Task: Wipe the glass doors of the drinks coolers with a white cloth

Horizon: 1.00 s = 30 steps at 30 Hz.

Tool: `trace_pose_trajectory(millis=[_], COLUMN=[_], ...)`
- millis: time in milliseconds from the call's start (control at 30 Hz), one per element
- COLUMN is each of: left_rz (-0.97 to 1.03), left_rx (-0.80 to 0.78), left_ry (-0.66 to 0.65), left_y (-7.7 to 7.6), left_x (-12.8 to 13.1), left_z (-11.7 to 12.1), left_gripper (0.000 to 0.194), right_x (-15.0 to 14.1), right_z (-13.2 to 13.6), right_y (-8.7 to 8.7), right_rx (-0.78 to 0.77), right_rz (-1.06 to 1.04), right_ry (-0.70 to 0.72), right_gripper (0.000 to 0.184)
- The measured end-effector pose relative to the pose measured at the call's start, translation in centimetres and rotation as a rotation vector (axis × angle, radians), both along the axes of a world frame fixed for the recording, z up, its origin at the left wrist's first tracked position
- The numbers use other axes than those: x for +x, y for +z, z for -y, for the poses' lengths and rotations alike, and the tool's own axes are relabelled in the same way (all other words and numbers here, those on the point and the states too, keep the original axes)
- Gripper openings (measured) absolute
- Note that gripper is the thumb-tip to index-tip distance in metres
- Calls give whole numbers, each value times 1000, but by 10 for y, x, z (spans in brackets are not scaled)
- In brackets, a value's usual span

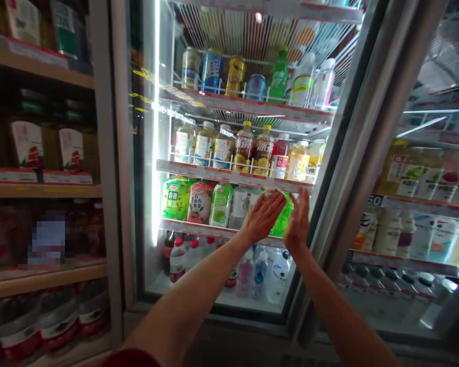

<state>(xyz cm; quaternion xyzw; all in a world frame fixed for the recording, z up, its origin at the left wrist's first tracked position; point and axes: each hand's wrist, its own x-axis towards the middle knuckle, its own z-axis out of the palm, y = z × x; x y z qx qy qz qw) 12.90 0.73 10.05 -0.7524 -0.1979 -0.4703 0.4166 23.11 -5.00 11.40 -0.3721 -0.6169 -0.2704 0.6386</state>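
Both my arms reach toward a lit drinks fridge (222, 318). My left hand (265, 214) is held flat with its fingers stretched out, and nothing is in it. Close to its right, my right hand (297, 221) stands upright with fingers apart, also without anything in it. A small gap lies between the two hands. Behind them is a shelf of large drink bottles, among them a bright green bottle (282, 219) partly covered by my hands. Further left on that shelf are a green-labelled bottle (221, 204), a pink-red bottle (199, 203) and another green bottle (175, 199).
Cans and bottles line the upper fridge shelves, including a blue can (211, 71) and a green soda bottle (278, 76). Water bottles (178, 260) stand at the bottom. Wooden shelving (42, 191) flanks the left; another glass-fronted fridge (409, 260) is on the right.
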Motion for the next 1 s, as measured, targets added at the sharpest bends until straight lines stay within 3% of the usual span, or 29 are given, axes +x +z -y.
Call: trace_pose_trajectory(millis=[67, 167, 267, 367, 433, 533, 600, 700, 767, 833, 933, 1000], left_rz=[-1, 106, 494, 790, 674, 187, 39, 274, 473, 586, 566, 315], left_rx=[32, -13, -81, -66, -21, 64, 78, 55, 40, 42, 56, 84], left_ry=[36, 92, 159, 186, 131, 17, 29, 152, 196, 212, 200, 155], left_y=[-3, -3, 5, 5, -5, -24, -32, -31, -25, -23, -30, -37], left_x=[-16, -70, -127, -143, -125, -91, -92, -142, -185, -211, -198, -175], left_z=[-6, -16, -27, -32, -29, -23, -22, -30, -37, -41, -37, -34], left_gripper=[46, 43, 42, 49, 51, 49, 45, 42, 47, 50, 50, 47], right_x=[10, 19, 14, 4, 0, 2, 5, 6, 3, -1, -6, -6], right_z=[-6, -18, -32, -42, -45, -46, -45, -44, -45, -46, -48, -48], right_y=[4, -1, -18, -35, -41, -42, -42, -43, -45, -45, -46, -46], right_rx=[83, 96, 43, 0, 5, 19, 20, 9, 4, 0, -5, -2], right_rz=[0, 104, 223, 272, 274, 276, 291, 304, 282, 255, 235, 234], right_ry=[-144, -343, -437, -494, -513, -521, -529, -546, -561, -570, -566, -562], right_gripper=[53, 55, 55, 55, 54, 53, 52, 53, 53, 54, 55, 55])
